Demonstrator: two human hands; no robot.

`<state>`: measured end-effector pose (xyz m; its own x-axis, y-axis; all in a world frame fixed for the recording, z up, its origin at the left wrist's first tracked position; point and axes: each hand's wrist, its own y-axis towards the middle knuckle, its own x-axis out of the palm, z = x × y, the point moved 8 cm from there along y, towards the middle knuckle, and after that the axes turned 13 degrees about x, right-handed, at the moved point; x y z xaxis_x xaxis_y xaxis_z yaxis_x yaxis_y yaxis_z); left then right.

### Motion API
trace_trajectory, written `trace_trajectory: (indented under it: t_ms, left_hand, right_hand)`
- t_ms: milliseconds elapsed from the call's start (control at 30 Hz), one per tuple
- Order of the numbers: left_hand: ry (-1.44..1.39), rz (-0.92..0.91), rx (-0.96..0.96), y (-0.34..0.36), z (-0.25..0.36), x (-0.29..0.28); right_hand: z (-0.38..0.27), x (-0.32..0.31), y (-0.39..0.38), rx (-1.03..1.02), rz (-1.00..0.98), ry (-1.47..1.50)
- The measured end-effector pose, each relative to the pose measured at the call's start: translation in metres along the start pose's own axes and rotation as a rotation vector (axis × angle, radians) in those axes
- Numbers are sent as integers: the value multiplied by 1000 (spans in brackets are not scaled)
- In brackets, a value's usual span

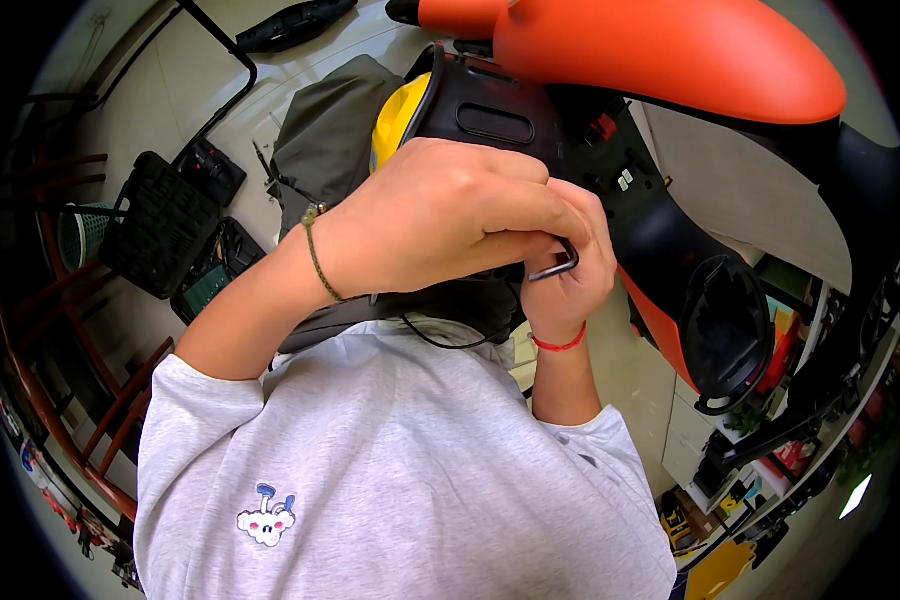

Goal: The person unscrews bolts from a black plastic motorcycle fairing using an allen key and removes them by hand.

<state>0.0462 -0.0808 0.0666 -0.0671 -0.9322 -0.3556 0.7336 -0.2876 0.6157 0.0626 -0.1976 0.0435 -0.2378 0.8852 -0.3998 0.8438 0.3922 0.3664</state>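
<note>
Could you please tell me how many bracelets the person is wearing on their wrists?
2: a braided olive bracelet behind the left hand, and a red bracelet just below the right hand. I see no others.

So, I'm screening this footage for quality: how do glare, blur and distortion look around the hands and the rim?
Head view: left hand and right hand look fairly sharp; soft sheen on the orange casing; at lower right, a white patch looks blown out; wooden furniture near the left rim looks bowed; corners fall to black.
</note>
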Motion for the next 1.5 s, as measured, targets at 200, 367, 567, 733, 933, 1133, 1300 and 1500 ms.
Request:
trace_trajectory:
  t_ms: [200, 367, 567, 733, 933, 1133, 1300, 1500]
  left_hand:
    - [72, 16, 18, 2, -1, -2]
    - [56, 81, -92, 3, -5, 1]
    - [-168, 94, -171, 1, -13, -2]
    - [-62, 0, -74, 4, -6, -7]
    - [-47, 33, -119, 4, -9, -5]
    - [-53, 17, -116, 4, -8, 0]
    - [0, -78, -49, 4, -4, -5]
    - [-99, 61, -182, 1, -13, 3]
  right_hand:
    - [-2, 1, -1, -8, 84, -89]
    - [10, -3, -3, 107, 71, -24]
    - [3, 3, -1, 109, 22, -33]
    - [3, 5, 1, 58, -57, -59]
    - [1, 2, 2, 48, 2, -85]
    - [8, -4, 0, 142, 81, -21]
    - [2, -2, 1, 68, 17, -78]
    - [8, -4, -4, 102, 63, -6]
